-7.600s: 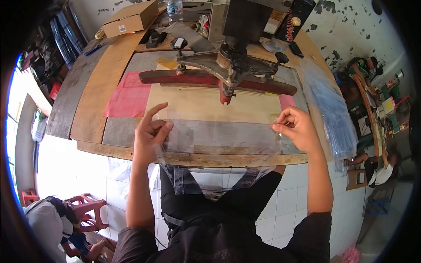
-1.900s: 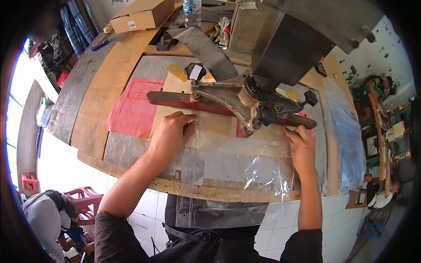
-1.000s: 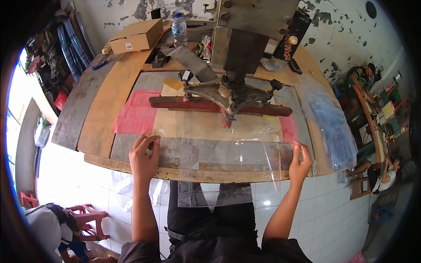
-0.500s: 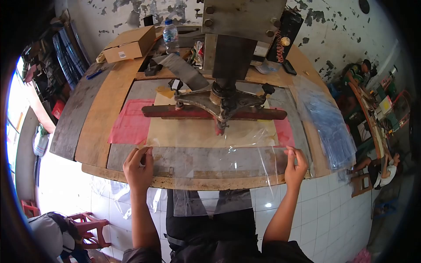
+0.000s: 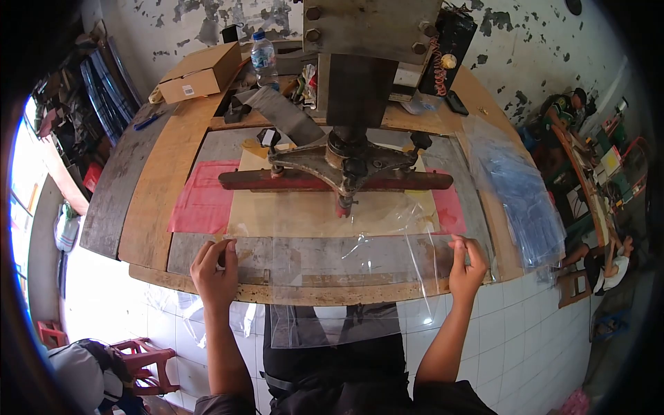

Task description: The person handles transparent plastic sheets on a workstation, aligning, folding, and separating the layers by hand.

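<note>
A clear plastic sheet [image 5: 346,280] lies across the front of the press bed and droops over the table edge toward my lap. My left hand [image 5: 216,273] pinches thumb against fingers at its left side, though the film is barely visible there. On the other side, my right hand [image 5: 468,266] has a similar pinch at the sheet's right side. Just beyond the hands is a pale yellow board [image 5: 311,220] over a pink-red sheet [image 5: 200,197]. Above the board sits a press head with a long red-brown bar [image 5: 304,181]; whether the bar touches it cannot be told.
A stack of bluish clear plastic [image 5: 522,207] lies to the right. Behind are a cardboard box [image 5: 200,72], a water bottle [image 5: 263,59], a grey metal strip [image 5: 283,114] and a phone [image 5: 456,102]. A red stool [image 5: 149,363] stands lower left. Two people are at the far right.
The camera view has shifted slightly, so the press head appears a little further left. Both hands keep their pinched pose, and the sheet stays in nearly the same place.
</note>
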Motion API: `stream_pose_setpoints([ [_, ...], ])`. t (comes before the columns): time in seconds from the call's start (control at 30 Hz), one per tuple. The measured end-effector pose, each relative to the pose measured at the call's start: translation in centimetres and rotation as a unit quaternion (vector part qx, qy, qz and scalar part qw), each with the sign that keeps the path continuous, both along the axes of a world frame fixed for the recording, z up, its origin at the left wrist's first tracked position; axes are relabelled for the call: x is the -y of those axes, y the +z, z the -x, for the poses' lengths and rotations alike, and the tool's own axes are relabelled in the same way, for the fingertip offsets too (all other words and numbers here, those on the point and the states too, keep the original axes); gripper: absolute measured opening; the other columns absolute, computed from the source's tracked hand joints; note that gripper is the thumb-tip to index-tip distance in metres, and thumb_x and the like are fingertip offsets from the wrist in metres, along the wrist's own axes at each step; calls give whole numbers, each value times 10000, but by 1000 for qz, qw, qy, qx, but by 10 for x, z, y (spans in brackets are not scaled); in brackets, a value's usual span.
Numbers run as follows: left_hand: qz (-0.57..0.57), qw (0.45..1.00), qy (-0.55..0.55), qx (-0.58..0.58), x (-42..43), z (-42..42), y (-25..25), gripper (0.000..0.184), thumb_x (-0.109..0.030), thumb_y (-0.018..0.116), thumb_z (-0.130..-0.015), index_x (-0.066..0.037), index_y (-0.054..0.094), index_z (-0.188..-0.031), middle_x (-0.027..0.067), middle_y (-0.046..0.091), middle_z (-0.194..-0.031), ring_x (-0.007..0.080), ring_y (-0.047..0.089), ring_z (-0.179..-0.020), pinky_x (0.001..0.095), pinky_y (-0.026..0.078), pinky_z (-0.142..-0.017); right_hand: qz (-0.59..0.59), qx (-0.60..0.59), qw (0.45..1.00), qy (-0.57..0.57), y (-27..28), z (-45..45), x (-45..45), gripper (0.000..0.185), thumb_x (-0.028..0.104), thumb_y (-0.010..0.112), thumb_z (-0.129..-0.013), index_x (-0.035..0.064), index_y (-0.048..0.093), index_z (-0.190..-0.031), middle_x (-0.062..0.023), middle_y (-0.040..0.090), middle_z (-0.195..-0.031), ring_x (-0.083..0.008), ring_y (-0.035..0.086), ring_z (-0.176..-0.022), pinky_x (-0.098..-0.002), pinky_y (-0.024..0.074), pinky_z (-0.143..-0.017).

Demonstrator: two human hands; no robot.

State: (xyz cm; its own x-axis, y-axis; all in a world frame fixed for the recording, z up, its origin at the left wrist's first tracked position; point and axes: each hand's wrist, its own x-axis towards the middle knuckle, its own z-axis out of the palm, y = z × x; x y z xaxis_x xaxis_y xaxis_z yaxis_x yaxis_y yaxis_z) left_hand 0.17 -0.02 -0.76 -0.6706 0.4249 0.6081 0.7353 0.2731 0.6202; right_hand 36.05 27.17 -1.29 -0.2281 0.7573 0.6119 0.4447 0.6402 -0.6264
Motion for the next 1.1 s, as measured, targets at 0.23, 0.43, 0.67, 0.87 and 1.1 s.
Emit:
stream_pose_setpoints([
  [0.23, 0, 1000, -5, -3, -1, 0, 1, 57, -28, 735, -929, 24, 756, -934, 92, 609, -714, 175, 581, -571, 321, 456, -560, -1, -1, 1000, -2, 2, 1, 1, 185, 138, 630, -1036, 2, 755, -1027, -124, 731, -873, -271, 720, -815, -375, 537, -732],
  [0.43, -7, 1000, -5, -5, -1, 0, 0, 59, -25, 732, -933, 29, 755, -934, 91, 610, -715, 167, 577, -571, 317, 450, -555, -3, -4, 1000, -2, 2, 1, 1, 183, 136, 634, -1032, 2, 759, -1021, -126, 735, -869, -272, 716, -805, -377, 537, -730],
  [0.67, 4, 1000, -8, 7, 0, -2, 2, 76, -21, 707, -946, 35, 754, -966, 91, 634, -749, 148, 565, -606, 315, 438, -582, -2, -8, 1000, -3, 1, 1, 2, 183, 137, 636, -1033, 2, 759, -1016, -125, 734, -867, -270, 714, -798, -374, 535, -727],
  [0.87, 7, 1000, -4, 15, 0, -1, 2, 79, -22, 706, -946, 37, 754, -967, 94, 639, -753, 157, 581, -612, 317, 447, -589, -4, -7, 1000, -4, 0, 0, 1, 188, 139, 637, -1032, -5, 753, -1002, -125, 735, -859, -271, 715, -794, -373, 535, -724],
  [1.1, 0, 1000, -2, -17, -2, -1, 2, 63, -35, 735, -938, 25, 752, -926, 83, 600, -711, 161, 560, -565, 315, 443, -554, -2, -6, 1000, -5, 0, 0, 1, 191, 142, 639, -1030, -8, 750, -986, -126, 736, -858, -269, 716, -794, -372, 537, -723],
])
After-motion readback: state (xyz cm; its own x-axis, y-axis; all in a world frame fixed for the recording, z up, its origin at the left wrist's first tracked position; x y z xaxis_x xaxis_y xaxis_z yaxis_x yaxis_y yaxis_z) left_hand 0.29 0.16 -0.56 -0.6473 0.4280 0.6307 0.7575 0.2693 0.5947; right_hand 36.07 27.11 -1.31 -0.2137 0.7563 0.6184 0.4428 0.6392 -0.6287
